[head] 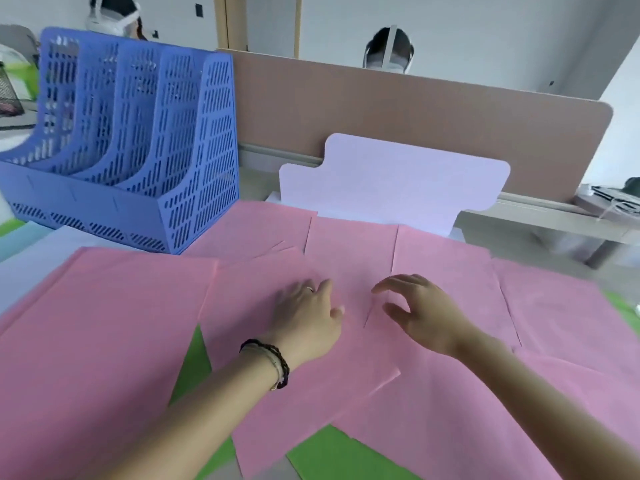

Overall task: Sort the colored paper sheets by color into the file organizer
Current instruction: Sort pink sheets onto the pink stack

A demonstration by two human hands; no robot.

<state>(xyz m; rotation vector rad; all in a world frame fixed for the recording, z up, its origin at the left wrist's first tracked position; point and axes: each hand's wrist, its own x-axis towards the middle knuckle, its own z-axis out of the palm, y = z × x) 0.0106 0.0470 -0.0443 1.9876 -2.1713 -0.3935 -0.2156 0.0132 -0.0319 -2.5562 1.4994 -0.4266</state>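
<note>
Several pink paper sheets [346, 258] lie overlapping across the desk, covering most of it. Green sheets [322, 452] show through gaps near the front edge. My left hand [308, 317] lies flat on the pink sheets at the centre, fingers straight. My right hand [420, 310] hovers just to its right with fingers loosely bent, holding nothing. The blue perforated file organizer [194, 188] stands at the back left, its slots looking empty.
A pale lilac folder-shaped card [391, 178] leans against the brown desk divider [415, 112] at the back. Pale blue and white sheets [31, 258] lie at the left beside the organizer. Two people sit behind the divider. Another desk stands at the far right.
</note>
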